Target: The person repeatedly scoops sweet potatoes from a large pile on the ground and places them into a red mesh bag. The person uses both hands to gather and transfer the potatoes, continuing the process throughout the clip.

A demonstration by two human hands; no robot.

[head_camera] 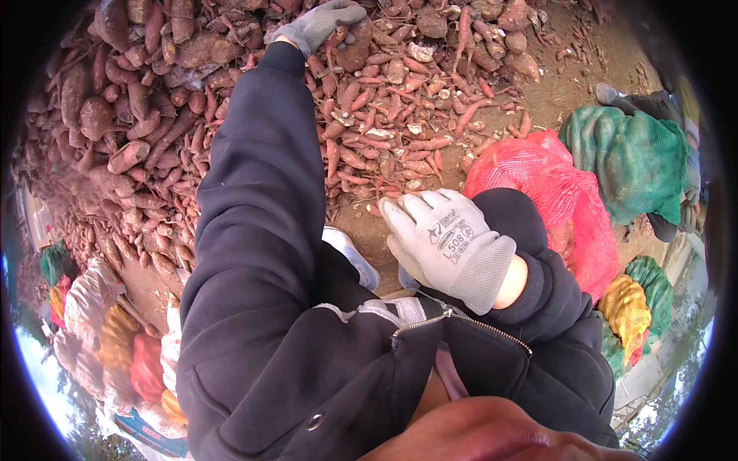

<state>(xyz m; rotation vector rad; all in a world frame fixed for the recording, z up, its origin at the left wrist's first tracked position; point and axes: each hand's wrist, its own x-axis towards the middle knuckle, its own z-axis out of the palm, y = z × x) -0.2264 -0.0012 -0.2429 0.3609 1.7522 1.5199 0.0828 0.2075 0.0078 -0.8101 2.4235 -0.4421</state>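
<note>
My left hand (314, 26), in a grey knit glove, reaches far forward onto a heap of reddish sweet potatoes (138, 98). Its fingers curl over a large, dark, soil-covered sweet potato (354, 50), with a thin reddish root beside them; part of the grip is hidden. Close to my body, my right hand (441, 242) wears a pale coated glove with print on its back. The fingers are loosely extended downward, slightly apart, and I see nothing held in them; the palm faces away. Small slender sweet potatoes (392, 127) lie scattered on the ground ahead of it.
A red mesh sack (553, 196) stands right of my right arm, with a full green mesh sack (628, 161) beyond it. Another person (663, 106) is partly visible there. Yellow and green sacks (625, 311) lie lower right; several white and coloured sacks (95, 294) stand left.
</note>
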